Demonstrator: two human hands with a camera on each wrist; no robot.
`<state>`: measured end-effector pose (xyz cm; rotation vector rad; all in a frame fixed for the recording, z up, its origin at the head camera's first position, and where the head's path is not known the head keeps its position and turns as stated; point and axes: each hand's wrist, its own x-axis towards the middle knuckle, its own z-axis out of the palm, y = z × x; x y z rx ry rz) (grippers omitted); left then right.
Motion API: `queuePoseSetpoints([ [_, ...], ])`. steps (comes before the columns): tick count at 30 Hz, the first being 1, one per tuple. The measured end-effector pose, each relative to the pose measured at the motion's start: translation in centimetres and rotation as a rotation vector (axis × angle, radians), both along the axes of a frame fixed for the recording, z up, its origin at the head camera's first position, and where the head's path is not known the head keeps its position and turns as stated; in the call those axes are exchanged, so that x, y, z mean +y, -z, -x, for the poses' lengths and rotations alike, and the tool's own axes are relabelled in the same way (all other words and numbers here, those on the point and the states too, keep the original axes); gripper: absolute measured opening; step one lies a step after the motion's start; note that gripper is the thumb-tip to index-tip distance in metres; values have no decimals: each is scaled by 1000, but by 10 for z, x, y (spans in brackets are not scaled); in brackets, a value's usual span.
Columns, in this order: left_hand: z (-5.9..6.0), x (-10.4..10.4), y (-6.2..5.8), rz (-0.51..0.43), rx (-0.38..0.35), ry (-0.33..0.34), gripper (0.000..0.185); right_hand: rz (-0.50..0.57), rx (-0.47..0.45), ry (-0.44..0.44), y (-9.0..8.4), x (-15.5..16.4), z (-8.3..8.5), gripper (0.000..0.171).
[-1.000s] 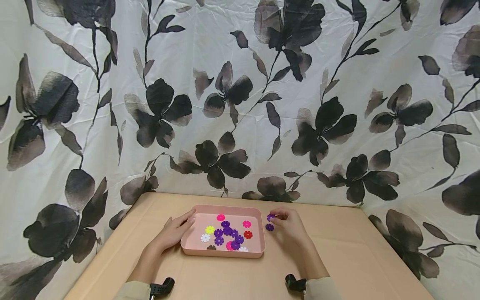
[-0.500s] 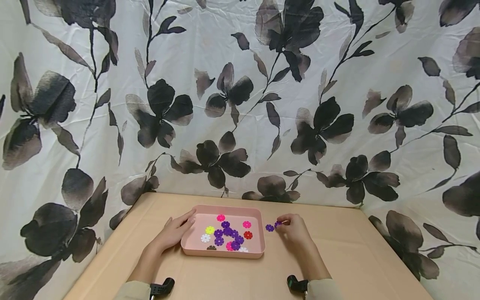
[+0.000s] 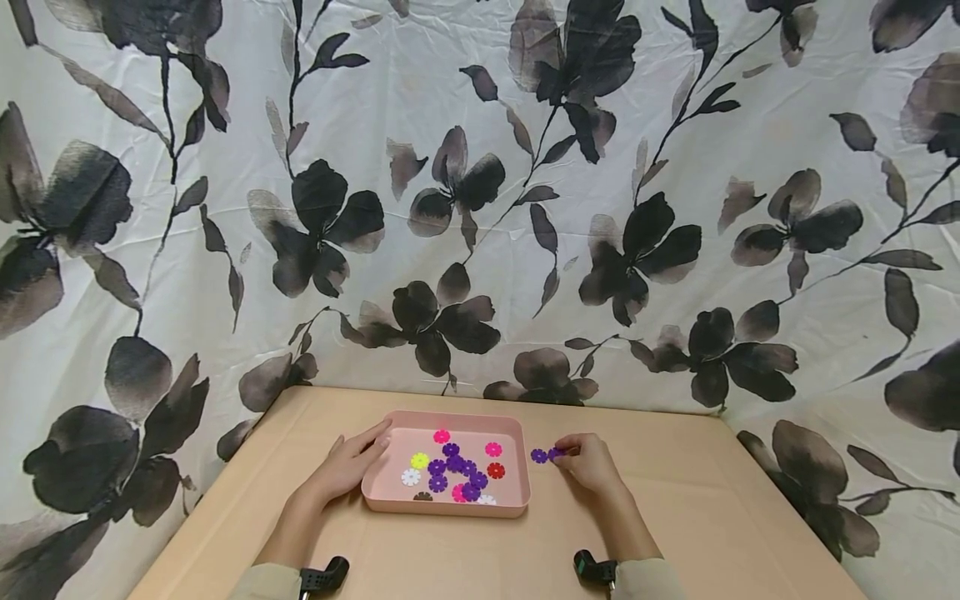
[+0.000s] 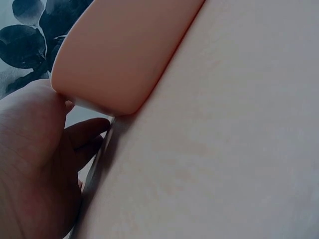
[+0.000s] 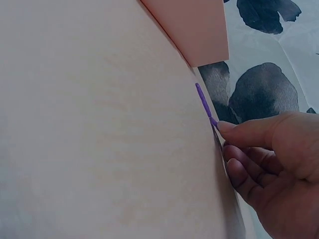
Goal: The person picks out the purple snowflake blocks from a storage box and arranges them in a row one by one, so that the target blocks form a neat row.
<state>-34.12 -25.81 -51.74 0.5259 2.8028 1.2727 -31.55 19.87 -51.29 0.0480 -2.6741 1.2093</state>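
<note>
A pink tray [image 3: 442, 505] lies on the table, with several notched, flower-shaped plastic discs in it, mostly purple [image 3: 454, 463]. My left hand [image 3: 347, 467] rests at the tray's left side, its extended fingers touching the rim. Right of the tray, my right hand [image 3: 594, 462] pinches a purple flower-shaped disc [image 3: 554, 454] between thumb and finger. A second purple disc [image 3: 539, 456] meets its left edge. In the right wrist view both discs appear edge-on, at a slight angle; whether they interlock I cannot tell.
Inside the tray are also pink discs [image 3: 442, 436], a yellow disc [image 3: 419, 461], a white disc [image 3: 410, 476], a red disc [image 3: 496, 470] and a brown one [image 3: 423, 495]. A floral cloth [image 3: 540, 275] hangs behind the table [image 3: 675, 483].
My right hand has moved slightly right and down with its purple disc, from above the second disc to beside it, closing the gap. My left hand and the tray stay put.
</note>
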Motion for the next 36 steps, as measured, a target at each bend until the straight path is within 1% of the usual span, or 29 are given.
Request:
queuePoseSetpoints([
  [7,-2,-4,1,-7,-8,3,59,12,-17,8,-2,-3,-3,21],
  [12,-2,-6,1,-2,-1,12,59,102,-21,31,-9,-9,-6,24],
  [16,-2,-6,0,-2,-2,14,59,162,3,27,-18,-18,-10,27],
  [19,-2,-6,-2,-7,-6,17,58,173,28,-1,-26,-24,-12,29],
  [26,-4,-7,-3,-6,-10,26,58,143,147,-112,-40,-41,-16,31],
  [30,-4,-8,-3,-5,-11,30,58,176,140,-158,-46,-55,-21,30],
  [33,-4,-8,-2,-7,-11,31,58,184,115,-196,-49,-66,-23,30],
  [36,-3,-8,-1,-9,-9,30,57,169,100,-247,-50,-76,-24,30],
])
